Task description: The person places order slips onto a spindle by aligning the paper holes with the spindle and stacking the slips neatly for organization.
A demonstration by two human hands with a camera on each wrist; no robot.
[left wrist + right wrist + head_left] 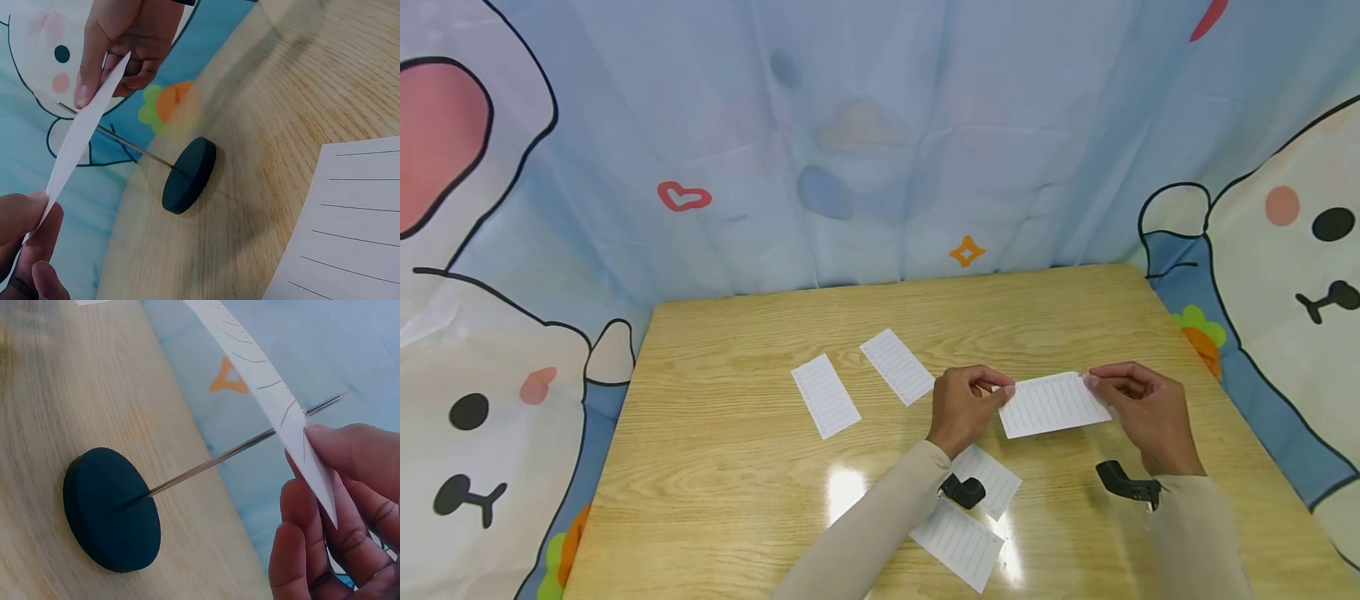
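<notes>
My left hand (964,408) pinches the left end of a lined white paper slip (1052,407) between thumb and fingers. At the slip's other end, my right hand (1150,417) pinches near the corner. The slip is held above the table, over a paper spike with a round dark base (112,512) and a thin upright metal rod (212,464). Close to my right thumb, the rod's tip shows past the slip and appears to go through it. In the head view the slip hides the base.
Two lined slips (826,397) (897,367) lie left of my hands on the wooden table (715,467). Two more, one slip (992,479) and a nearer slip (962,546), lie by my left forearm. A printed curtain (865,167) hangs behind the table.
</notes>
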